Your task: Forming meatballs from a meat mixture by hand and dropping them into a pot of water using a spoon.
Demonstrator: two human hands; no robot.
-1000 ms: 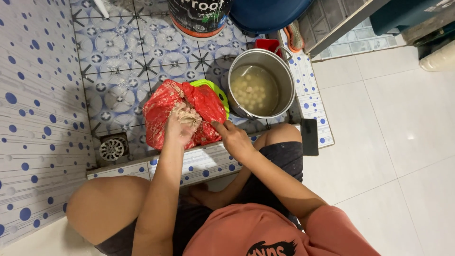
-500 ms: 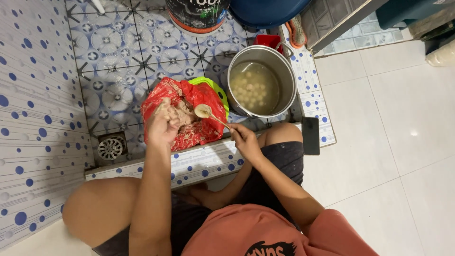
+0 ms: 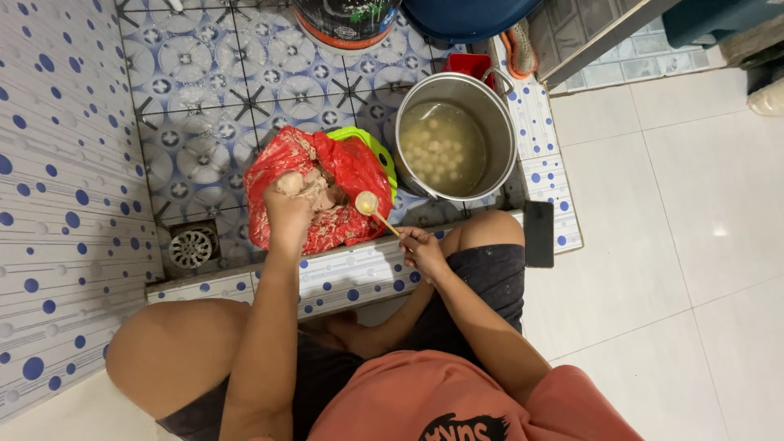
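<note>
I sit on the floor over a tiled wet area. My left hand (image 3: 287, 211) squeezes a lump of pale meat paste (image 3: 304, 186) above a red plastic bag (image 3: 347, 167) that lines a green bowl (image 3: 377, 148). A ball of paste bulges from the top of the fist. My right hand (image 3: 423, 249) holds a small spoon (image 3: 369, 204) by its handle, the spoon's bowl lying just right of the left hand. Right of the bag stands a steel pot (image 3: 457, 139) of cloudy water with several pale balls floating in it.
A floor drain (image 3: 190, 247) sits left of the bag. A dark phone (image 3: 539, 233) lies on the tiled curb by my right knee. A paint bucket (image 3: 346, 23), a blue tub (image 3: 469, 12) and a red scoop (image 3: 469, 65) stand beyond the pot. White floor tiles spread to the right.
My right hand has drawn back from the bag and now holds the spoon out beside the left fist. The left hand has lifted with paste and squeezed out a ball.
</note>
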